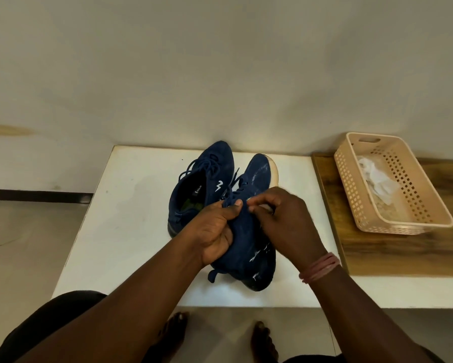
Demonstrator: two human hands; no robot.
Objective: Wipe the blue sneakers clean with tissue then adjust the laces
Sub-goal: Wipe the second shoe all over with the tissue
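left of centre on the white worktop, one blue sneaker sits laced. the left hand grips the second sneaker; the right hand pinches something at its tongue (probably its laces). used tissue lies in the basket at right, so wiping looks finished.

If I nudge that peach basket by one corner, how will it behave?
The peach basket probably slides or pivots easily: perforated thin plastic holding only crumpled tissue, so likely light. Its low, wide shape makes tipping unlikely. The wooden board beneath looks smooth.
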